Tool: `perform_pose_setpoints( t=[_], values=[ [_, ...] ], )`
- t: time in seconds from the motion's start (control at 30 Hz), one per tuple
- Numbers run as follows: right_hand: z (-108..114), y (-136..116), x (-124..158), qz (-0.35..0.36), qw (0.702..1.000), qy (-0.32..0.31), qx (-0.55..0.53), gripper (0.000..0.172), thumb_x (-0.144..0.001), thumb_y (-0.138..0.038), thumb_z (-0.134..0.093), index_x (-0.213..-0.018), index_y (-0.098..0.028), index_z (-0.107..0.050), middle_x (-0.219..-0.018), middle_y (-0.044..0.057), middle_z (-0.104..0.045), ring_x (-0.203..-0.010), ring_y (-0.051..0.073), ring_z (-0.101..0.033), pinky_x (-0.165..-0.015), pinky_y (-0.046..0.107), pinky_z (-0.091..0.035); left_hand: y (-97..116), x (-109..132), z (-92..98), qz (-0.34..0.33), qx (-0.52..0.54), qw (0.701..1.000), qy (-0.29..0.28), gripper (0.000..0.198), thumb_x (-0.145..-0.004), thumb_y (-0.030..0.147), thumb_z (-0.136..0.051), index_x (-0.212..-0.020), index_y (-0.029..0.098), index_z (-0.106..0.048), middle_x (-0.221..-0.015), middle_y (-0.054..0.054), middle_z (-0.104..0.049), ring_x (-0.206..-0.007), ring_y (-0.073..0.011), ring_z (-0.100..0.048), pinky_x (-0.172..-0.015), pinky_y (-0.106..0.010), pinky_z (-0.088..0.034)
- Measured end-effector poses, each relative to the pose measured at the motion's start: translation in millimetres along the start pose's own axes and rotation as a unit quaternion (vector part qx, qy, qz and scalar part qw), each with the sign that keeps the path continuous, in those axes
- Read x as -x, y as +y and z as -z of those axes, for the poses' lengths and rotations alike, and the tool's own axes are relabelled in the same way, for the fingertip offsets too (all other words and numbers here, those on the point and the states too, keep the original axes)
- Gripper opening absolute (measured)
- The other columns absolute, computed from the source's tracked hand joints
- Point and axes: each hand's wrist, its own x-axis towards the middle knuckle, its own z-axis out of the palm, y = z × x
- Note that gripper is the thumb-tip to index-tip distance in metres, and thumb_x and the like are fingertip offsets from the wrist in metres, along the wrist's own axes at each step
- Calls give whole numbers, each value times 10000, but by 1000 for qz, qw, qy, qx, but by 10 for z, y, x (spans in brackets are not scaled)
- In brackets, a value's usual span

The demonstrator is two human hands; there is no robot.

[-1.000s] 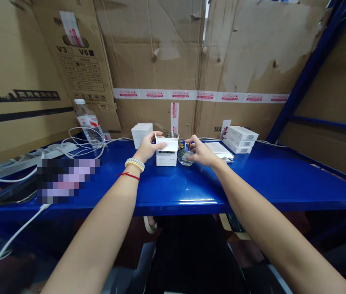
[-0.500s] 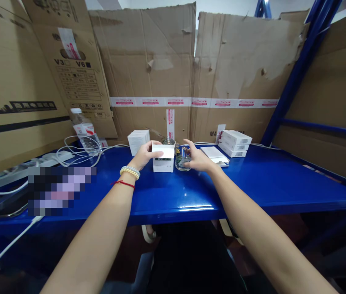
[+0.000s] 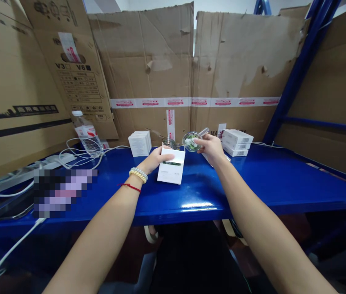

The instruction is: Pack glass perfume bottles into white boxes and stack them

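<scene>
My left hand (image 3: 157, 158) grips a small white carton (image 3: 170, 173) with its top open, tilted above the blue shelf. A strip of dark green shows inside its opening. Between the fingers of my right hand (image 3: 211, 146) is a round clear glass perfume bottle (image 3: 192, 142) with a silvery neck, lifted and tipped sideways, its bottom toward the carton. The bottle and carton are close but apart. Behind the carton stands another glass bottle (image 3: 170, 143), partly hidden. Under my right hand lies a flat white carton, mostly covered.
White boxes (image 3: 139, 143) stand at the back left and a stack of flat white boxes (image 3: 236, 143) at the back right. To the left are a water bottle (image 3: 87, 134), white cables, a power strip (image 3: 34, 175) and a phone (image 3: 10, 204). Cardboard walls (image 3: 148, 61) enclose the blue shelf (image 3: 271, 175).
My right hand has closed on the glass bottle, raised it off the shelf and tipped it. My left hand has brought the carton nearer and slightly right, tilting it.
</scene>
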Motion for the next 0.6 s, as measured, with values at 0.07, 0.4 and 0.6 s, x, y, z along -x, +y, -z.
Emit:
perform_pose_setpoints(
  t=[0.07, 0.4, 0.6],
  values=[
    [-22, -23, 23, -25, 998, -5, -56, 229, -546, -235, -755, -677, -154, -586, -648, 12, -630, -509, 96, -529, -428, 217, -421, 24, 9, -57, 30, 21, 997, -61, 536, -572, 409, -804, -968, 137, -565, -832, -50, -671, -714, -177, -627, -663, -296, -465],
    [-142, 27, 113, -84, 988, -127, 2, 276, -494, -251, -790, -582, -163, -543, -495, -13, -552, -413, 81, -442, -374, 223, -305, 64, 22, -163, 61, 55, 989, -126, 464, -550, 340, -830, -916, 105, -667, -821, -70, -721, -684, -180, -650, -641, -285, -481],
    [-124, 87, 103, -94, 976, -179, 84, 272, -509, -268, -762, -649, -175, -548, -556, -19, -554, -490, 104, -488, -416, 229, -327, 76, 23, -186, 64, 58, 992, -90, 506, -506, 352, -855, -893, 109, -636, -772, -55, -702, -646, -167, -635, -600, -271, -462]
  ],
)
